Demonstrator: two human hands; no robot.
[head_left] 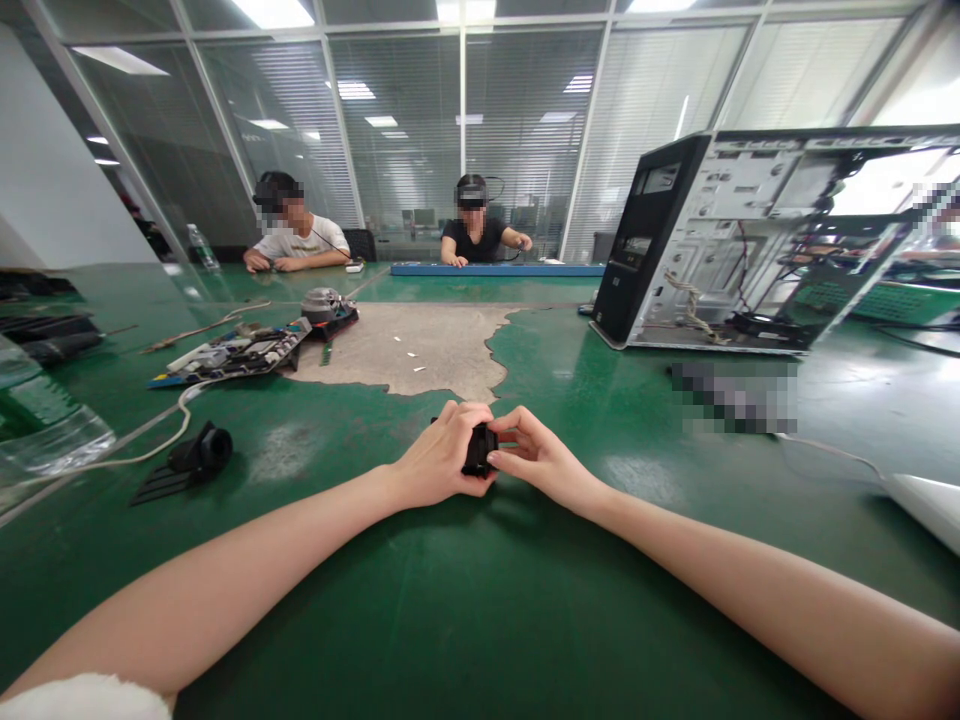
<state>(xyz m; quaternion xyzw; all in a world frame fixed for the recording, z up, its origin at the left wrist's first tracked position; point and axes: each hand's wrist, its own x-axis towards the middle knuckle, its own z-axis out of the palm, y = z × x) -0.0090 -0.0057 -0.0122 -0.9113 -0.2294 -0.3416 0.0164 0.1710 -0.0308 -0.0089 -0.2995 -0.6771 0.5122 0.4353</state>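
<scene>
Just above the green tabletop (465,590), a small black boxy part (478,452) sits between my two hands; its exact kind cannot be made out. My left hand (446,450) wraps round it from the left, fingers over its top and thumb below. From the right, my right hand (531,450) pinches its edge between thumb and fingertips. Much of the part is hidden behind my left fingers.
A black plastic part (196,455) and a circuit board assembly (240,355) lie at left, near a water bottle (45,420). An open computer case (697,250) stands at right. Two people sit across the table by a blue strip (495,270).
</scene>
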